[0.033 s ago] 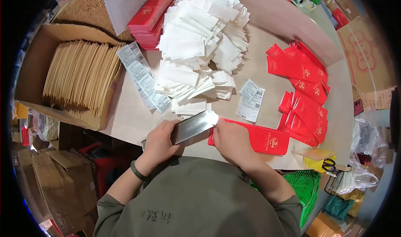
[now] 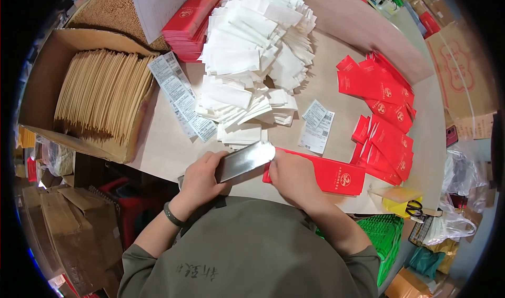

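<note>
A shiny metal trough (image 2: 242, 163) with a rounded right end slants over the table's near edge. My left hand (image 2: 200, 177) is closed round its left part, thumb along the near side. At the trough's right end my right hand (image 2: 294, 176) has its fingers curled over the left end of a flat red paper packet (image 2: 342, 178); the fingertips are hidden. Just beyond the trough lies a large heap of white paper sachets (image 2: 236, 51). To the right, several more red packets (image 2: 386, 145) overlap in loose piles.
On the left stands a cardboard box (image 2: 37, 95) full of upright thin brown sticks or envelopes. Printed label slips (image 2: 181, 95) lie beside it, another label (image 2: 317, 127) right of the heap. A red stack (image 2: 187, 35) is behind; scissors (image 2: 414, 207) and a green basket (image 2: 381, 235) are right.
</note>
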{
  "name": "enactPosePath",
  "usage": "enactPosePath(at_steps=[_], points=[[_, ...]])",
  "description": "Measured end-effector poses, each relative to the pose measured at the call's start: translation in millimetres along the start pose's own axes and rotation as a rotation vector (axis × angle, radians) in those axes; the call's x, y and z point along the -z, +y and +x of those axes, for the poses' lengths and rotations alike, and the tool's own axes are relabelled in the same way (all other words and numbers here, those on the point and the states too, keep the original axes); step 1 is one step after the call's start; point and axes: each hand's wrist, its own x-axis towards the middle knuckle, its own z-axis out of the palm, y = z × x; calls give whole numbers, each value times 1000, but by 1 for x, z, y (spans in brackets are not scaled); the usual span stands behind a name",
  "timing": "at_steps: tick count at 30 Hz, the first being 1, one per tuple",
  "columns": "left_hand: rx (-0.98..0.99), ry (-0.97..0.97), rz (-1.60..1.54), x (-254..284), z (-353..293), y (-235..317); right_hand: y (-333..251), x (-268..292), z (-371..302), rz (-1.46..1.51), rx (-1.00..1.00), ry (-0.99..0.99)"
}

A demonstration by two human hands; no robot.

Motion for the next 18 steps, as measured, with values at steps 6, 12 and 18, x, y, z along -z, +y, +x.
enactPosePath(at_steps=[6,12,18], points=[[-268,-265,54,19,18,-3,-20,-14,6,193,50,-119],[-105,309,131,83,20,-49,1,-15,81,-79,549,77],[394,478,502,167,12,-183,5,-18,98,-200,679,109]])
